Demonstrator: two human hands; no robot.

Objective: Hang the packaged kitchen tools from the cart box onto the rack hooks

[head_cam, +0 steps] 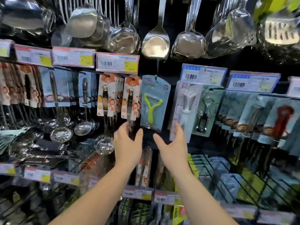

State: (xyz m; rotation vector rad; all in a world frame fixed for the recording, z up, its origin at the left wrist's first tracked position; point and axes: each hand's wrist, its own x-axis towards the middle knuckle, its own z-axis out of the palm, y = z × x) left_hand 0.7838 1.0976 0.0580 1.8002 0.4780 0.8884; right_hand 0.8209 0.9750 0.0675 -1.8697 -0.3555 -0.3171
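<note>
Our peeler pack (155,101) hangs on its hook (156,78), long axis near upright with a slight tilt, between the orange-carded tools (131,98) on its left and a white peeler pack (186,104) on its right. It lies straight above both hands. The left hand (128,142) and right hand (172,143) sit just below its bottom edge, spread wide with fingers loose, gripping nothing, about equally near. We judge this pack hung; the cart box is out of view.
</note>
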